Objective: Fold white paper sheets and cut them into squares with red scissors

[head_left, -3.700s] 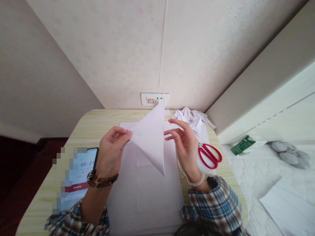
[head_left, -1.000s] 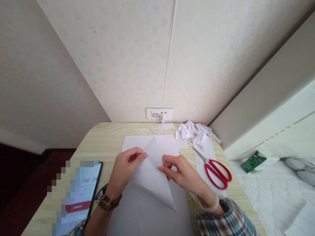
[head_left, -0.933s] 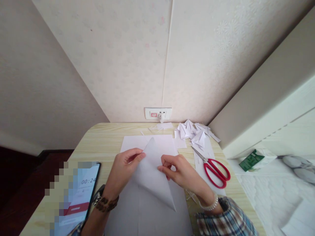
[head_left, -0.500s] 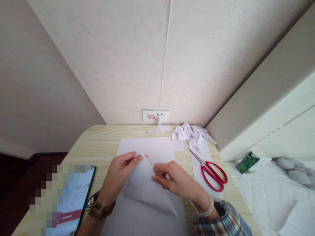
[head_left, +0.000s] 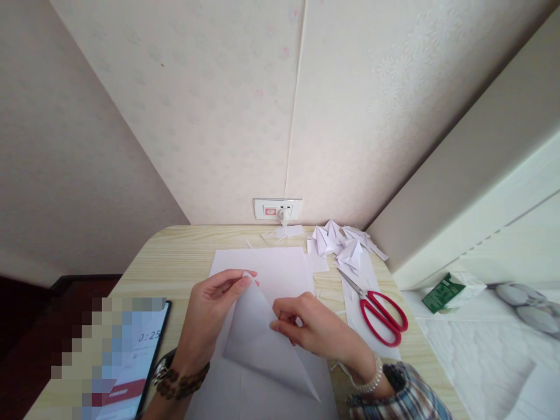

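Observation:
A white sheet of paper (head_left: 262, 344), folded into a triangle, is held up at a tilt between my hands. My left hand (head_left: 214, 303) pinches its top corner between thumb and fingers. Along the slanting right edge, my right hand (head_left: 306, 321) has thumb and fingertips closed on the paper. Beneath it lie flat white sheets (head_left: 280, 256) on the table. To the right of my right hand rest red-handled scissors (head_left: 378, 315), lying on a strip of white paper (head_left: 370, 274).
Folded white paper pieces (head_left: 345, 248) and offcuts are heaped at the table's back right. A phone (head_left: 135, 361) showing a timer lies at the left on the wooden table (head_left: 161, 256). Behind is a wall socket (head_left: 278, 209) with a plug. A green and white box (head_left: 448, 291) sits off to the right.
Both hands keep their grip on the folded paper and have barely moved. The whole view has shifted slightly, and the phone's timer has advanced by a second.

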Available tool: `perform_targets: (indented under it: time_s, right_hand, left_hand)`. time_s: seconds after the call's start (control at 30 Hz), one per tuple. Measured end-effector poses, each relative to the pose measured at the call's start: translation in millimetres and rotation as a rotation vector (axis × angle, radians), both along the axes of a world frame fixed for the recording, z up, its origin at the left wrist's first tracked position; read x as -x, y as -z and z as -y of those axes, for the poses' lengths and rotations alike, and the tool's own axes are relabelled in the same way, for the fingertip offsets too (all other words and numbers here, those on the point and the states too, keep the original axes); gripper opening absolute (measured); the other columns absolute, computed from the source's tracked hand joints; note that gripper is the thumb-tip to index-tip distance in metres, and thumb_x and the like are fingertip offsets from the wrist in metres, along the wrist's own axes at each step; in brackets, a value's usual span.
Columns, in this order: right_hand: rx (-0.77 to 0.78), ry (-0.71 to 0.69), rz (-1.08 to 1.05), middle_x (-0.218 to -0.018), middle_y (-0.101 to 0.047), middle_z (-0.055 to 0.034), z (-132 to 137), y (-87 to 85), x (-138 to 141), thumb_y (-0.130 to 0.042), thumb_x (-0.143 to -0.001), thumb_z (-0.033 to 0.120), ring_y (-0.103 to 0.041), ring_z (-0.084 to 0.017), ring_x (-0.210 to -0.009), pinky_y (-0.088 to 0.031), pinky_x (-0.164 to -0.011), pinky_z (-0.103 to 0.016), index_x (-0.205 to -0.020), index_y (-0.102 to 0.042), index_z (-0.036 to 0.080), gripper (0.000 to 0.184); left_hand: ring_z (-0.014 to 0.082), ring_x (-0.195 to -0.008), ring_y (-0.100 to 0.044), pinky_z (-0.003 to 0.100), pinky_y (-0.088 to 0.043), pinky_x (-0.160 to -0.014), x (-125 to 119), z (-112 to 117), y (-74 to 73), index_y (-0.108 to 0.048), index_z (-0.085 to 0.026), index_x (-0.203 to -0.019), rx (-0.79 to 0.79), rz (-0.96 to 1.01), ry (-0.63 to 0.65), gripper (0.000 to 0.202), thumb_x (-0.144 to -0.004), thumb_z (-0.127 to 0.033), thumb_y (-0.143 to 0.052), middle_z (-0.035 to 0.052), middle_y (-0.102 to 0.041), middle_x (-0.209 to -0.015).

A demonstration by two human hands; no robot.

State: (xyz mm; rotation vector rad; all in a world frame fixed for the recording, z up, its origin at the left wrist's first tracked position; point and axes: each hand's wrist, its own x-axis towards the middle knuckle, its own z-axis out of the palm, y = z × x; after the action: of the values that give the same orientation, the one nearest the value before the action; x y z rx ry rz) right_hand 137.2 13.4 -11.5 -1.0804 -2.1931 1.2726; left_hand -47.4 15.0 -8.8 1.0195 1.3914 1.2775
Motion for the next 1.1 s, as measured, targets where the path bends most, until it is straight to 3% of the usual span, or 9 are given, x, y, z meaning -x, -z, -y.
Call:
perform_targets:
  time_s: [0.27, 0.37, 0.47, 0.6, 0.73, 0.83, 1.1]
  right_hand:
    - [-0.037, 0.021, 0.023, -0.054, -0.044, 0.007, 0, 0.6, -1, -0.055, -0.085, 0.02, -0.039, -0.008, -0.05, -0.029, -0.05, -0.019, -0.062, -0.044, 0.019, 0.025]
    - [-0.095, 0.157, 0.0, -0.055, -0.047, 0.0059, -3, -1.4, -3, -0.054, -0.086, 0.022, -0.043, -0.009, -0.052, -0.032, -0.052, -0.02, -0.064, -0.046, 0.02, 0.023]
    - [-0.097, 0.345, -0.124, -0.053, -0.051, 0.0053, -6, -3.8, -6, -0.054, -0.087, 0.027, -0.047, -0.01, -0.052, -0.036, -0.055, -0.02, -0.062, -0.044, 0.02, 0.027]
    - [-0.059, 0.525, -0.269, -0.05, -0.051, 0.005, -7, -3.4, -6, -0.056, -0.086, 0.031, -0.05, -0.011, -0.051, -0.037, -0.055, -0.021, -0.06, -0.044, 0.02, 0.03]
    - [-0.014, 0.527, -0.324, -0.05, -0.055, 0.0047, -6, -2.8, -3, -0.057, -0.085, 0.032, -0.051, -0.011, -0.051, -0.038, -0.055, -0.021, -0.061, -0.047, 0.02, 0.029]
    - [0.013, 0.519, -0.342, -0.049, -0.054, 0.0051, -5, -4.2, 0, -0.058, -0.085, 0.032, -0.051, -0.01, -0.05, -0.037, -0.055, -0.021, -0.061, -0.048, 0.02, 0.028]
    - [-0.038, 0.543, -0.359, -0.05, -0.055, 0.0047, -3, -2.6, 1, -0.058, -0.085, 0.03, -0.052, -0.011, -0.051, -0.037, -0.057, -0.021, -0.06, -0.048, 0.02, 0.029]
  left_hand:
    - [0.015, -0.07, -0.06, 0.022, -0.044, -0.066, 4, 4, 2.9, -0.071, -0.019, -0.068, -0.061, -0.012, -0.016, 0.018, -0.074, -0.036, -0.069, 0.0012, -0.071, -0.072]
    - [0.0179, -0.085, -0.062, 0.025, -0.045, -0.079, 10, 3, 2.5, -0.074, -0.021, -0.085, -0.116, -0.055, -0.043, 0.021, -0.081, -0.038, -0.062, 0.0032, -0.073, -0.09]
    - [0.0196, -0.097, -0.06, 0.027, -0.043, -0.085, 12, -1, 0.9, -0.073, -0.024, -0.097, -0.149, -0.078, -0.068, 0.024, -0.079, -0.038, -0.064, 0.0033, -0.072, -0.101]
    - [0.017, -0.072, -0.059, 0.025, -0.044, -0.066, 8, -4, -0.1, -0.072, -0.02, -0.081, 0.021, -0.011, 0.042, 0.023, -0.065, -0.035, -0.076, 0.0011, -0.068, -0.075]
    - [0.0111, -0.051, -0.045, 0.022, -0.036, -0.052, 5, -4, 2.7, -0.066, -0.019, -0.06, 0.007, -0.023, -0.008, 0.02, -0.057, -0.032, -0.08, -0.0052, -0.053, -0.05]
    - [0.0109, -0.05, -0.04, 0.022, -0.033, -0.05, 6, -4, 3.7, -0.063, -0.019, -0.055, -0.023, -0.057, -0.04, 0.023, -0.062, -0.036, -0.076, -0.0052, -0.047, -0.046]
    - [0.0129, -0.058, -0.046, 0.022, -0.038, -0.056, 1, 0, 2.5, -0.06, -0.018, -0.053, -0.085, 0.015, -0.05, 0.029, -0.071, -0.04, -0.07, -0.002, -0.053, -0.054]
